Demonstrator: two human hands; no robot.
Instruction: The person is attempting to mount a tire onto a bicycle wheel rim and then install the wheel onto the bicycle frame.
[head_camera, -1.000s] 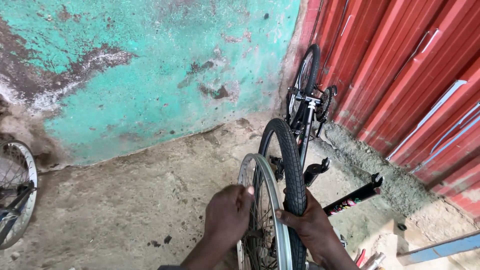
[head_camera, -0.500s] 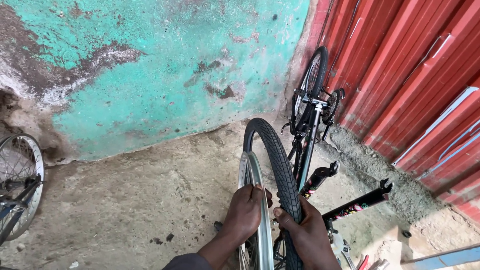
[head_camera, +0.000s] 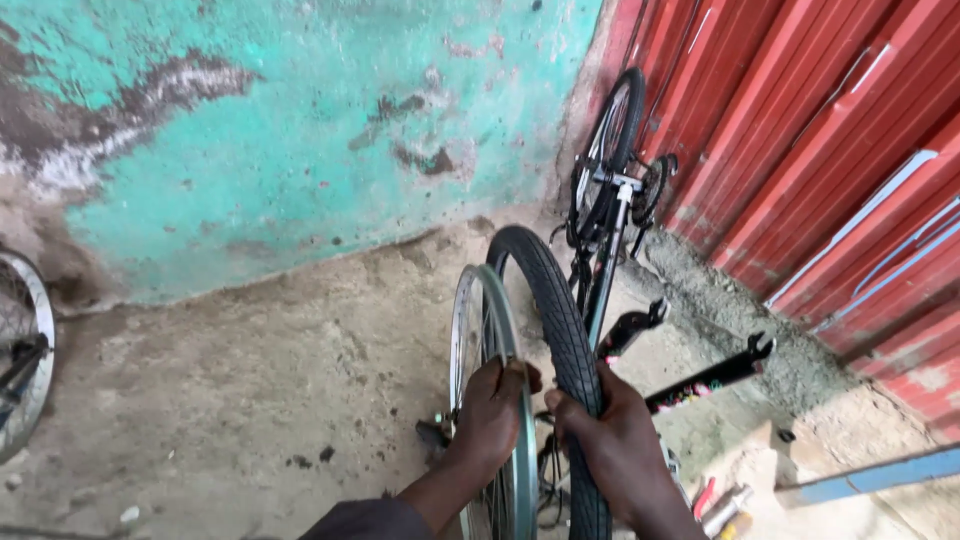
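Note:
A silver bicycle wheel rim (head_camera: 478, 300) stands upright in front of me, with a black tyre (head_camera: 548, 290) pulled off to its right side. My left hand (head_camera: 492, 412) grips the rim near its lower part. My right hand (head_camera: 612, 440) is closed around the tyre just beside it. The lower part of rim and tyre is hidden behind my hands and arms.
An upside-down black bicycle frame (head_camera: 608, 215) with one wheel leans by the red corrugated metal wall (head_camera: 800, 150). Another wheel (head_camera: 22, 350) shows at the left edge. A worn turquoise wall (head_camera: 300, 130) lies ahead. Small tools (head_camera: 715, 500) lie on the concrete at bottom right.
The view has shifted a little. Both hands have stayed on the wheel, and the tyre has separated further from the rim toward the right.

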